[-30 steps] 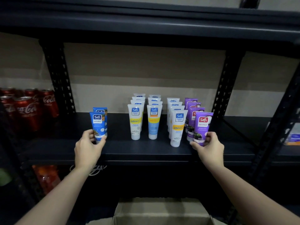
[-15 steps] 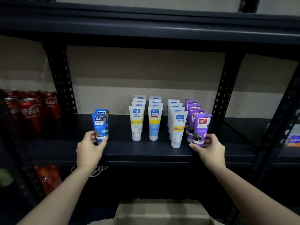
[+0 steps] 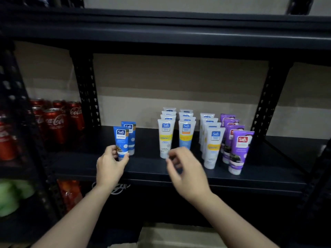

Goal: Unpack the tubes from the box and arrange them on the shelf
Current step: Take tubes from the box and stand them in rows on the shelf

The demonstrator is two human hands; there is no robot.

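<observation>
On the black shelf (image 3: pixel 146 169) my left hand (image 3: pixel 110 166) pinches the base of the front blue tube (image 3: pixel 121 141), which stands upright with a second blue tube (image 3: pixel 130 135) just behind it. My right hand (image 3: pixel 184 169) hovers blurred in front of the white-and-yellow tube row (image 3: pixel 165 136), fingers loosely curled and holding nothing. To the right stand a blue-bottomed white row (image 3: pixel 186 135), another white row (image 3: pixel 212 149) and a purple row whose front purple tube (image 3: pixel 240 151) stands free. The cardboard box (image 3: pixel 179 237) shows at the bottom edge.
Red cola cans (image 3: pixel 55 122) fill the neighbouring bay on the left, behind a black upright post (image 3: pixel 86 90). Another post (image 3: pixel 268 97) bounds the bay on the right. An upper shelf (image 3: pixel 161 31) hangs overhead. Bare shelf lies between the blue tubes and the white rows.
My right hand has let go of the front purple tube and swung left, in front of the white tubes. My left hand keeps its hold on the blue tube.
</observation>
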